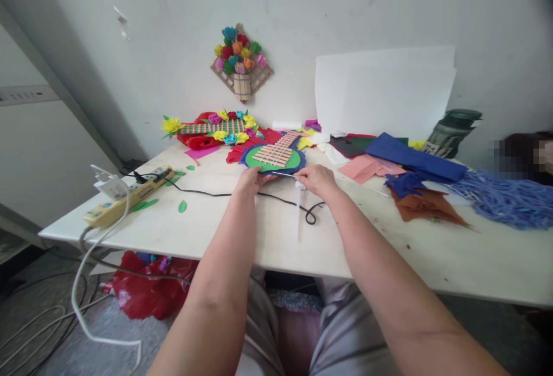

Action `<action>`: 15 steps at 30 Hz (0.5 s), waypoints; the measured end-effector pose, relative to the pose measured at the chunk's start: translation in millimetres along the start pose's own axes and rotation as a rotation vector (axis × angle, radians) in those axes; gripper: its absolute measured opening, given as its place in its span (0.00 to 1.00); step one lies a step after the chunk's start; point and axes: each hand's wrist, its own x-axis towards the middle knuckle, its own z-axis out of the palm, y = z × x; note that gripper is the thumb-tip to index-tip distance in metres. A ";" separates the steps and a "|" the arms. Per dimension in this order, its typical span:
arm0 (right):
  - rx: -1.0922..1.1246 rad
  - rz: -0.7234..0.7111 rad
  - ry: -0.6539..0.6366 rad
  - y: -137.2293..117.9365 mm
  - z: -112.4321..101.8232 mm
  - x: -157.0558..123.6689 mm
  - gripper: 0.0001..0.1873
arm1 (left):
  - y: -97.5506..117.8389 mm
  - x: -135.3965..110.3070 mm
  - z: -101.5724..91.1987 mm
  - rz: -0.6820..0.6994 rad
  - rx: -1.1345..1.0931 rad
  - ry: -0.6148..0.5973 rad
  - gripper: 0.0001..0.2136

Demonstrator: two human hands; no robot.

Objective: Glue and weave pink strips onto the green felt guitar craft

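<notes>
A guitar-shaped craft piece (294,162) lies before me, with a green face, a blue paper edge and pale wooden slats tied across it. My left hand (253,180) is closed on its near left edge. At the near right edge, my right hand (317,180) pinches a thin pale stick (280,174) that runs along the blue rim. Just below the right hand is a small white piece (300,186) with a translucent strip (298,217) pointing towards me; I cannot tell what it is. The undersides of my fingers are hidden.
A yellow power strip (129,194) with a white charger (111,187) is at the left; a black cord (207,193) crosses the table. A flowered guitar craft (216,128) lies behind. Coloured paper (415,157), blue shreds (514,200) and a bottle (451,133) are right.
</notes>
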 end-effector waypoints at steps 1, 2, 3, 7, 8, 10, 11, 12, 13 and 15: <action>0.004 0.002 -0.001 0.1 0.0 0.5 0.14 | -0.1 0.1 0.0 0.003 0.001 -0.005 0.18; 0.009 0.006 -0.004 0.3 -0.2 1.2 0.14 | -0.2 0.2 -0.1 0.005 0.002 -0.009 0.18; 0.018 0.014 -0.011 0.5 -0.4 2.1 0.14 | -0.3 0.3 -0.2 0.007 0.002 -0.013 0.18; 0.065 0.072 -0.056 1.3 -2.6 6.6 0.13 | -1.5 1.1 -0.8 0.017 0.014 -0.038 0.18; 0.071 0.082 -0.064 1.3 -3.1 7.7 0.13 | -1.8 1.2 -1.0 0.021 0.018 -0.045 0.18; 0.064 0.084 -0.065 1.3 -3.6 9.1 0.13 | -2.1 1.2 -1.3 0.026 0.023 -0.052 0.18; 0.054 0.077 -0.058 1.3 -3.6 9.5 0.13 | -2.1 1.3 -1.5 0.026 0.025 -0.052 0.18; 0.040 0.065 -0.045 1.4 -3.3 9.5 0.13 | -1.9 1.4 -1.7 0.024 0.026 -0.051 0.18; 0.025 0.048 -0.029 1.5 -2.9 9.3 0.13 | -1.7 1.5 -1.9 0.022 0.027 -0.050 0.19; -0.005 0.008 0.005 2.3 -1.6 8.6 0.14 | -1.0 1.9 -2.2 0.016 0.027 -0.049 0.18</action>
